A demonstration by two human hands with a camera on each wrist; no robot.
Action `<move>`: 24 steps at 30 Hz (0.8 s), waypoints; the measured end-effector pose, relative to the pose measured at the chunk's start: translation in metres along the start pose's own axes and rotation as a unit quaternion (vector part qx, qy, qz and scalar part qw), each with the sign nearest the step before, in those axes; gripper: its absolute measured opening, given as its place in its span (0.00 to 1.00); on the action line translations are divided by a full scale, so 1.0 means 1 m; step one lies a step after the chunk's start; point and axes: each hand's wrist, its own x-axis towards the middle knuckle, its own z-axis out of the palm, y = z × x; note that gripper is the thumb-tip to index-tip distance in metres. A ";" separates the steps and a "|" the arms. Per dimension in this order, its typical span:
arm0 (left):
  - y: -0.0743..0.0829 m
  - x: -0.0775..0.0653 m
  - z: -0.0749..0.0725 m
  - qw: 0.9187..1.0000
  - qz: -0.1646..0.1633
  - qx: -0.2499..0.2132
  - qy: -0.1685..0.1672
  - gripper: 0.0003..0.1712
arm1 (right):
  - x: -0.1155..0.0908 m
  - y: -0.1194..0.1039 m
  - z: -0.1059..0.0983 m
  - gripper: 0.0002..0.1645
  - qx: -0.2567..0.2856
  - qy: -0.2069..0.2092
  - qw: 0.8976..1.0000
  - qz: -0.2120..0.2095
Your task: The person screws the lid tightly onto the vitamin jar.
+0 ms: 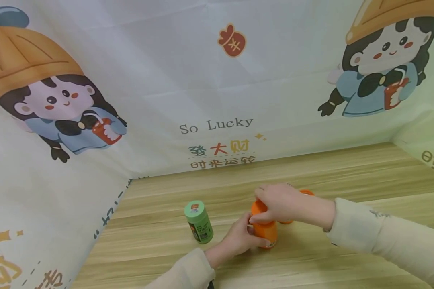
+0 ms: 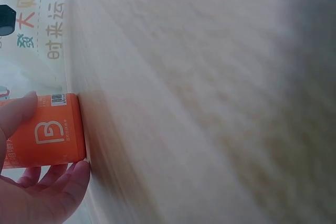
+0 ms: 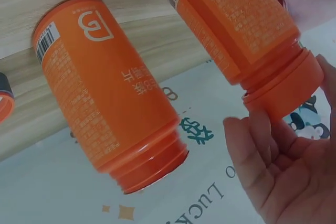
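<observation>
My left hand point(image 1: 240, 239) grips the lower body of an orange bottle point(image 1: 265, 233) that stands on the table. The right hand point(image 1: 282, 202) is over its top, holding the orange cap point(image 3: 287, 92) with thumb and fingers. In the right wrist view that cap sits on the bottle's neck. Close by stands a second orange bottle point(image 3: 107, 93), uncapped, its threaded neck bare. From the head view, the right hand hides most of this one. The left wrist view has the left fingers and thumb around the held bottle point(image 2: 42, 135), near its base.
A green lidded bottle point(image 1: 199, 222) stands to the left of the hands. An orange ring-shaped piece point(image 1: 306, 192), partly behind the right forearm, looks like a cap. Printed white cloth walls point(image 1: 159, 92) border the wood-patterned table point(image 1: 148, 224) at the back and sides.
</observation>
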 end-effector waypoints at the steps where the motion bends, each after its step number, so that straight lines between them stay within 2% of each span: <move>1: 0.000 0.000 0.000 1.000 0.001 0.000 -0.001 0.30 | 0.000 -0.001 0.001 0.27 -0.006 0.002 1.000 0.008; 5: 0.000 0.000 0.000 1.000 0.006 0.002 -0.003 0.31 | 0.000 -0.005 0.002 0.30 -0.028 0.004 0.999 0.030; 12: 0.001 -0.001 0.000 1.000 0.002 0.011 0.000 0.31 | -0.001 -0.005 -0.003 0.32 -0.083 0.007 0.996 0.014; 14: 0.002 -0.002 0.000 1.000 -0.001 0.009 0.000 0.29 | -0.002 -0.001 -0.007 0.31 -0.062 -0.009 0.998 0.006; 17: 0.003 -0.002 0.000 1.000 0.000 0.006 0.004 0.29 | -0.002 0.007 -0.016 0.25 0.004 -0.037 0.998 -0.041; 21: 0.003 -0.002 0.000 1.000 -0.001 0.017 0.004 0.29 | -0.006 0.020 -0.023 0.15 0.102 -0.077 0.985 -0.113; 24: 0.003 -0.002 0.000 1.000 -0.001 0.022 0.003 0.28 | -0.009 0.026 -0.025 0.21 0.128 -0.092 0.977 -0.142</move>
